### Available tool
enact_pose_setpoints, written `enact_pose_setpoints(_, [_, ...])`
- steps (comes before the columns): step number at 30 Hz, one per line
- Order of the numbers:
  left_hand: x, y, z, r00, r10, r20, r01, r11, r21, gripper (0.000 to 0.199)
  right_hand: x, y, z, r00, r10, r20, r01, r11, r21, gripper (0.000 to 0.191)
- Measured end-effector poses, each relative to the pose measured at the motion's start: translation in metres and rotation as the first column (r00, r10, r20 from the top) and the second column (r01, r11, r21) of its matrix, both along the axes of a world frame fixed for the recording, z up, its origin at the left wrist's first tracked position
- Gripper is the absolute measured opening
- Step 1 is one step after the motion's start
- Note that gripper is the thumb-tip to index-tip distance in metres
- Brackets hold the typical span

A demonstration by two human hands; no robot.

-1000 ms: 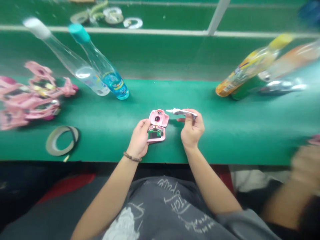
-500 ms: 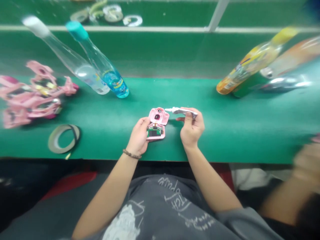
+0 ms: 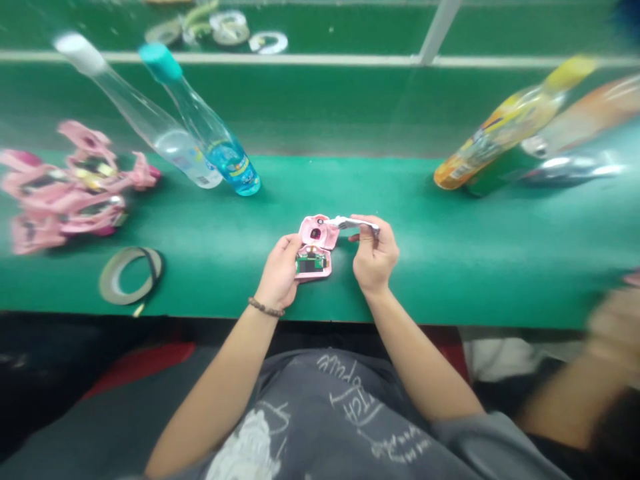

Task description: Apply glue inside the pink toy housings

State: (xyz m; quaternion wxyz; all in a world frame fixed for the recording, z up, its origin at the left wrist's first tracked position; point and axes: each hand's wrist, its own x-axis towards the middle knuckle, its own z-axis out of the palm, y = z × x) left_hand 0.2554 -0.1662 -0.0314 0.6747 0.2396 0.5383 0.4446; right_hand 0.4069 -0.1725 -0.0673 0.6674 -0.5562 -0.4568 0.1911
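Observation:
My left hand (image 3: 280, 270) is closed on the left edge of a small pink plastic casing (image 3: 327, 239), which lies opened in two halves. A green circuit board (image 3: 313, 262) shows in the nearer half; the farther half has a dark round opening and a smaller hole. Between the thumb and fingers of my right hand (image 3: 375, 257) is a white squeeze tube (image 3: 356, 223) with a narrow nozzle. The nozzle points left and its tip is over the farther half, near the small hole. Whether the tip touches the plastic I cannot tell.
Several pink plastic parts (image 3: 75, 190) lie piled at the left, with a tape roll (image 3: 113, 280) nearer me. A blue-capped bottle (image 3: 233, 167) and a white-capped bottle (image 3: 183, 157) stand behind. Yellow-capped bottle (image 3: 480, 143) at the right; another person's blurred arm (image 3: 585, 380) at lower right.
My right hand has moved left with the squeeze tube, bringing the nozzle from the casing's right edge to over its farther half. My left hand and the casing stay nearly still.

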Motion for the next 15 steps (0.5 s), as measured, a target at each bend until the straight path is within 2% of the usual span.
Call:
enact_pose_setpoints(11, [0.0006, -0.0014, 0.0028, 1.000, -0.012, 0.003, 0.012, 1.000, -0.013, 0.015, 0.0005, -0.0016, -0.0023, 0.995, 0.027, 0.096, -0.027, 1.000, 0.000, 0.017])
enact_pose_setpoints(15, [-0.0005, -0.0011, 0.0027, 1.000, -0.019, 0.019, 0.019, 1.000, -0.007, 0.013, 0.0039, -0.0006, -0.0012, 0.998, -0.062, -0.002, 0.062, 0.998, 0.032, 0.017])
